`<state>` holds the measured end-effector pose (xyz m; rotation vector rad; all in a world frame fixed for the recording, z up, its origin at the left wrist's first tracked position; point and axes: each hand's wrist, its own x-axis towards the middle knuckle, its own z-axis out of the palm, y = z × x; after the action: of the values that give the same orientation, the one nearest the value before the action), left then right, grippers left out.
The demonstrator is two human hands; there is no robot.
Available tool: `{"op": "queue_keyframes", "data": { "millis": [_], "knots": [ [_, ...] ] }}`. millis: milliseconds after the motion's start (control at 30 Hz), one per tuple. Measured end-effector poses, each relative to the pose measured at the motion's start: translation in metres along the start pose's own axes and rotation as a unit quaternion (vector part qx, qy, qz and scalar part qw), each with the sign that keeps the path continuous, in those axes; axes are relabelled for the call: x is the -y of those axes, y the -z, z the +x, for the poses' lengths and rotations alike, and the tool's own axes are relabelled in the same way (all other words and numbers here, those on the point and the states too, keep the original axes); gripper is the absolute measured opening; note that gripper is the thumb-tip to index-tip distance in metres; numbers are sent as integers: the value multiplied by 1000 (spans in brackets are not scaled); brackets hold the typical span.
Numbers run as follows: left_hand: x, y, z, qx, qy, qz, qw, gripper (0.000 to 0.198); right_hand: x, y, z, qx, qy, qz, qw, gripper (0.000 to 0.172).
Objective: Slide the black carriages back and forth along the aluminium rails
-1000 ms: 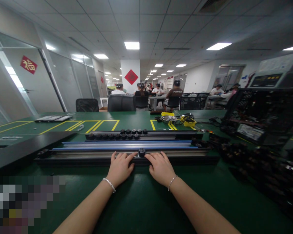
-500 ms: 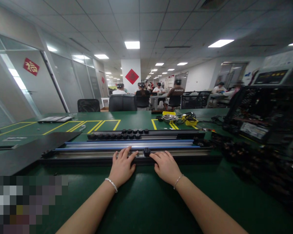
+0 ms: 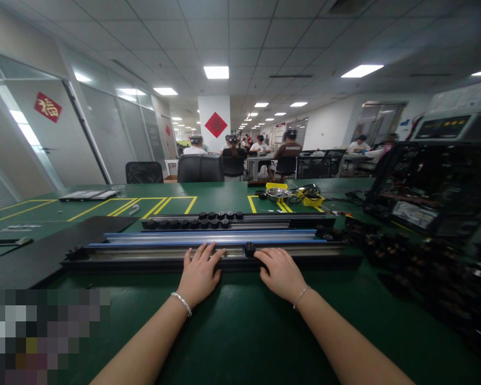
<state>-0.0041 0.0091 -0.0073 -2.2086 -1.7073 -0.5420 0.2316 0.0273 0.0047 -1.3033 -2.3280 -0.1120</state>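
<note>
A long black track with a metallic channel (image 3: 300,251) lies crosswise on the green table. My left hand (image 3: 198,272) rests on it, fingers spread flat over the channel. In the channel, between the hands, sits a small round black piece (image 3: 249,249) that looks like a socket module. My right hand (image 3: 282,272) lies just right of it, fingers stretched out, with the index fingertip at its right side. The thumb stays apart, lower down. Just behind runs a strip with blue edges (image 3: 216,237). The undersides of my fingers are hidden.
Farther back, several round black pieces (image 3: 184,224) stand in rows on other tracks. A metal bowl (image 3: 279,194) and a yellow tray (image 3: 313,201) with cables lie behind. Dark parts (image 3: 409,267) are heaped at right, beside a black open case (image 3: 417,187). A dark mat (image 3: 32,256) lies left.
My right hand and the round black piece have moved a little to the right along the track. The left hand stays in nearly the same place.
</note>
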Motion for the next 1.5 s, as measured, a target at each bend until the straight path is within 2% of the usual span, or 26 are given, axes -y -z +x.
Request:
{"op": "queue_keyframes", "data": {
  "millis": [167,333,533,833,933,1067,1300,1500],
  "knots": [
    [0,1,0,2,0,2,1000,49,-5,0,-1,-14,-3,-2,1000,35],
    [-1,2,-1,1,1,15,1000,50,-11,-8,1,-83,-2,0,997,24],
    [1,0,-1,-4,-4,18,1000,50,-16,-14,2,-136,-4,-8,991,20],
    [2,0,-1,-5,-5,15,1000,51,-23,-14,2,-159,-41,3,986,20],
    [1,0,-1,-6,-2,15,1000,50,-19,-18,6,-176,-69,-4,982,28],
    [-1,2,1,-3,2,16,1000,49,-8,-23,12,-163,-93,-13,982,42],
    [-2,4,3,7,2,10,1000,48,0,-23,16,-149,-127,16,981,31],
    [-1,4,4,9,5,2,1000,47,-4,-23,16,-141,-137,17,980,30]
  ]
}}
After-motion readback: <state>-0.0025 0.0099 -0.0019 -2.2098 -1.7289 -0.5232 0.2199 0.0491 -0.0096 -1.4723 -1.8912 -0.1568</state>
